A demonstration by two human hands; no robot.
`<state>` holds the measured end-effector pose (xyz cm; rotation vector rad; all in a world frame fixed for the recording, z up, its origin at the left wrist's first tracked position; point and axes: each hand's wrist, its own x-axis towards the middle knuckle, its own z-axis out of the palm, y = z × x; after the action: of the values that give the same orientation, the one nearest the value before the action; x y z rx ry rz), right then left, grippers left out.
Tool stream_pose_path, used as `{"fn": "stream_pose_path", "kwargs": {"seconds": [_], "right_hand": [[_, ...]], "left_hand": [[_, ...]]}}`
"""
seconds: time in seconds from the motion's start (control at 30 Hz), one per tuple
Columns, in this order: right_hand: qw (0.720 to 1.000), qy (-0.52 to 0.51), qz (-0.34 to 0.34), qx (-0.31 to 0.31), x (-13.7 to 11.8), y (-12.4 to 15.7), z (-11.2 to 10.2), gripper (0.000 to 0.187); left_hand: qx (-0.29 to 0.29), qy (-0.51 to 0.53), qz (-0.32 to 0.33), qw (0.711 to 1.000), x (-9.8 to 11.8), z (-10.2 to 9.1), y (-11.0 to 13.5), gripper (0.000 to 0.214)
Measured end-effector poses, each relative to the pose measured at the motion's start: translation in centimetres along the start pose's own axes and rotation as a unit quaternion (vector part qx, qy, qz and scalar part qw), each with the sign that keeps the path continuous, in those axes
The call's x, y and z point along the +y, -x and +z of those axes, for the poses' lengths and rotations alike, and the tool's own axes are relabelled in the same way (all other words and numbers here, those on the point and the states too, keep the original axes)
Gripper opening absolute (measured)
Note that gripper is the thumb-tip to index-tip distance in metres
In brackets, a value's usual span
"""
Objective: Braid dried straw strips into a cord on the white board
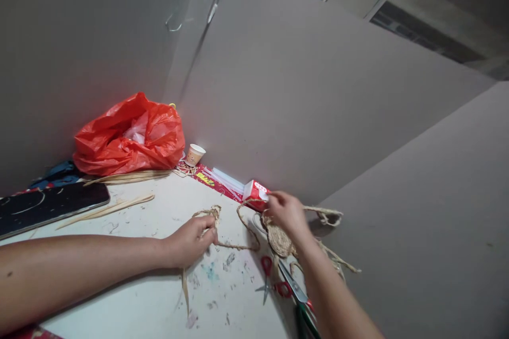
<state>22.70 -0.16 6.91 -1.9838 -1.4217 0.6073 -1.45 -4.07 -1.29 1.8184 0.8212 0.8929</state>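
Observation:
My left hand [191, 241] is closed in a pinch on a small piece of coiled or woven twine [216, 213], just above the white tabletop. A flat pale strip hangs below that hand. From the piece, a length of brown twine [238, 247] runs right, then curves up to my right hand [287, 214], whose fingers are closed on it. Directly under my right hand lies a coiled twine bundle [279, 241], partly covered by the hand and forearm. Small red-handled scissors [266, 280] and larger scissors [292, 282] lie close to the right forearm.
A red plastic bag [131, 140], a paper cup [195, 154], pale straws [226, 183] and a red-white box [254, 193] stand along the grey partition [278, 74]. At left are a black phone-like slab [51, 209] and dry strips [111, 209]. Loose twine ends [338, 259] jut past the table's right edge.

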Motion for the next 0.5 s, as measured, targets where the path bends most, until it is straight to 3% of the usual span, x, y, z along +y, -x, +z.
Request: {"fn": "stream_pose_path", "kwargs": {"seconds": [0.1,0.2,0.37,0.5], "right_hand": [[0.982,-0.128,0.040,-0.130,0.3,1.4,5.8,0.039],[0.946,-0.261,0.051,-0.186,0.4,2.0,9.4,0.039],[0.888,-0.412,0.029,-0.202,0.5,2.9,10.4,0.030],[0.872,-0.458,0.013,-0.174,-0.1,4.0,10.8,0.036]], "left_hand": [[-0.006,-0.028,0.056,0.998,0.1,0.0,0.3,0.016],[-0.011,-0.048,0.085,0.995,-0.1,0.2,0.3,0.014],[-0.015,-0.040,0.078,0.996,-1.0,0.7,-0.1,0.013],[-0.002,0.013,0.021,1.000,-1.0,1.4,-0.5,0.016]]}}
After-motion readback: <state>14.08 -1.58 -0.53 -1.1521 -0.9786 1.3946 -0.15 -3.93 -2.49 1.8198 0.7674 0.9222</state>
